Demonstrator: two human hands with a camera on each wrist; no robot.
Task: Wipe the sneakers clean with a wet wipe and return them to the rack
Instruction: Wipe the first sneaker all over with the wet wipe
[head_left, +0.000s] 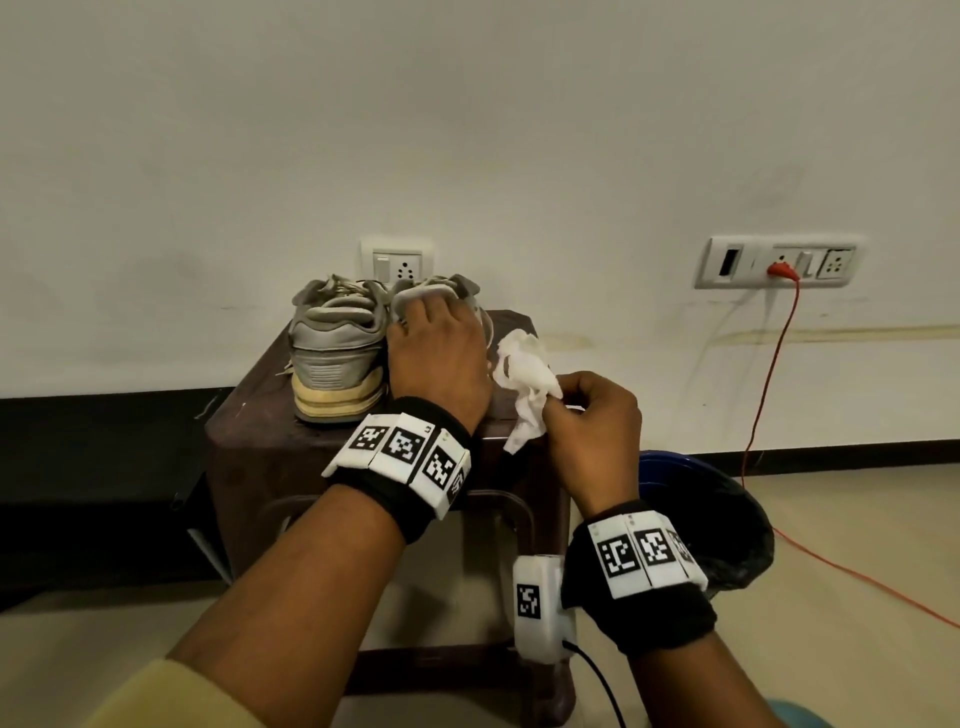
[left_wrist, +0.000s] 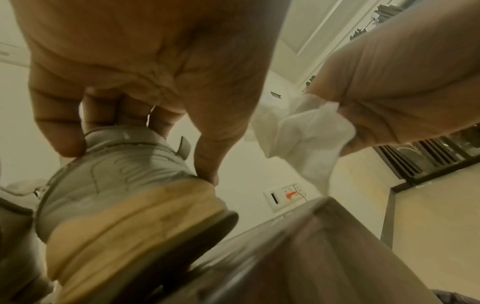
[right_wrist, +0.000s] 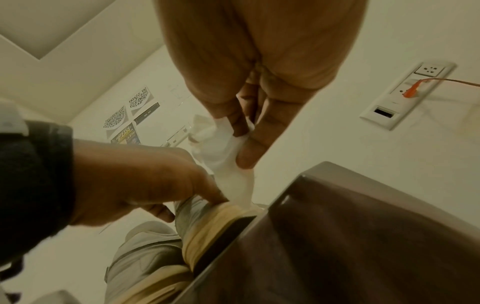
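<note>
Two grey sneakers with yellowed soles stand heel-first on a dark brown stool (head_left: 249, 415). The left sneaker (head_left: 337, 358) stands free. My left hand (head_left: 436, 353) grips the heel of the right sneaker (left_wrist: 124, 185), fingers over the collar and thumb down its side; this shoe looks tilted, its heel raised off the stool. My right hand (head_left: 592, 415) pinches a crumpled white wet wipe (head_left: 524, 379) just right of that shoe, above the stool's right edge. In the right wrist view the wet wipe (right_wrist: 231, 164) hangs from my fingertips down toward the shoe's sole (right_wrist: 207, 222).
A blue bin (head_left: 717, 519) with a black liner stands on the floor right of the stool. An orange cable (head_left: 769, 374) runs from a wall socket (head_left: 779, 262) across the floor. The wall lies close behind the stool. A white socket plate (head_left: 397, 262) is behind the shoes.
</note>
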